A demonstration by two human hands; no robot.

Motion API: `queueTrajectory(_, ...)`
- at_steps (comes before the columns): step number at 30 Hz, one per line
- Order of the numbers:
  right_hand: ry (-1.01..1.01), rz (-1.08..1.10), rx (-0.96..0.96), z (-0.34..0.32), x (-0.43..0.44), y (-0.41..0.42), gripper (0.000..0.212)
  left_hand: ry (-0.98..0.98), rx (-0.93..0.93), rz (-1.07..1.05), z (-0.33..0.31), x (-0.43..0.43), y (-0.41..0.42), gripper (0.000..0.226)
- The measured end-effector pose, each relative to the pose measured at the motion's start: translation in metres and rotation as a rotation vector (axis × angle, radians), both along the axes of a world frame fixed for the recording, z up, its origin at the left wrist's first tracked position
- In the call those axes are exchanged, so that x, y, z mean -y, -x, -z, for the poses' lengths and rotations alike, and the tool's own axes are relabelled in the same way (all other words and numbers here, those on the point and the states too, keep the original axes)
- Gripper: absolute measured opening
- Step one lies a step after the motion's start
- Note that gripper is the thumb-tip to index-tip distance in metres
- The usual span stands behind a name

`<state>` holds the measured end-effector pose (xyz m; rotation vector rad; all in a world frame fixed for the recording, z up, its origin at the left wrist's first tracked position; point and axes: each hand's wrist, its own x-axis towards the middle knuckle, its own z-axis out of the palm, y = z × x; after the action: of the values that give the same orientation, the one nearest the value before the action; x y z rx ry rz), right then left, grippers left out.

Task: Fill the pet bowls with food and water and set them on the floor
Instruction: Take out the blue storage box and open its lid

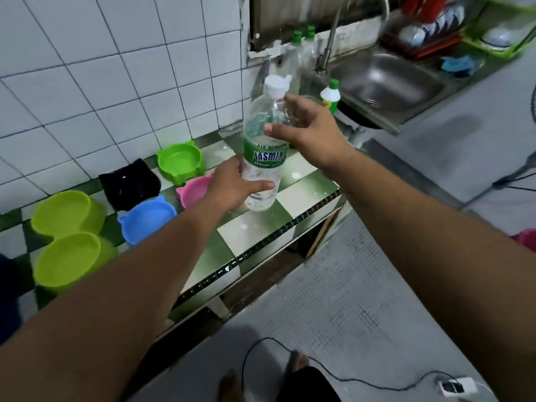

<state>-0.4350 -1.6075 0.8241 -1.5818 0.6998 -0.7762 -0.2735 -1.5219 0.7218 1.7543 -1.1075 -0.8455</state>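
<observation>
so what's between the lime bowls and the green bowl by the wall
A black bowl, on the counter, in the head view.

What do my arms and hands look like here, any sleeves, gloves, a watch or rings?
Both forearms are bare right up to the frame edge, so no sleeves show. The left hand and the right hand have no gloves. No watch, bracelet or ring is visible on the sides facing the camera. There are no markings, bandages or cables on either arm.
</observation>
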Motion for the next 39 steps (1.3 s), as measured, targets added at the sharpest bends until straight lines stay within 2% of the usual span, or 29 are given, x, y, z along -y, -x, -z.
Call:
queueTrajectory(3,-0.004,0.040,0.003,0.007,0.030,0.001,0.066,-0.019,-0.005,0.015,0.007,0.034,-0.005,0.064)
queueTrajectory(6,-0.006,0.045,0.017,0.020,0.066,0.001,0.065,-0.011,0.040,0.004,0.016,0.070,-0.005,0.087)
queueTrajectory(7,-0.008,0.041,0.010,0.024,0.078,-0.001,0.066,-0.017,0.051,-0.006,0.018,0.079,-0.004,0.088)
queueTrajectory(12,-0.012,0.033,-0.032,0.043,0.133,-0.004,0.078,-0.057,0.000,-0.016,0.028,0.130,0.004,0.059)
queueTrajectory(21,-0.013,0.029,-0.036,0.072,0.198,0.002,0.082,-0.095,0.029,0.006,0.047,0.198,0.014,0.076)
queueTrajectory(29,0.002,0.043,-0.068,0.088,0.208,0.004,0.080,-0.091,-0.029,-0.023,0.068,0.210,0.011,0.083)
queueTrajectory(33,0.021,0.040,-0.069,0.091,0.208,0.003,0.085,-0.109,-0.018,-0.003,0.066,0.210,0.012,0.071)
queueTrajectory(39,0.048,0.053,-0.089,0.092,0.210,0.005,0.079,-0.111,0.007,0.017,0.052,0.207,0.016,0.082)
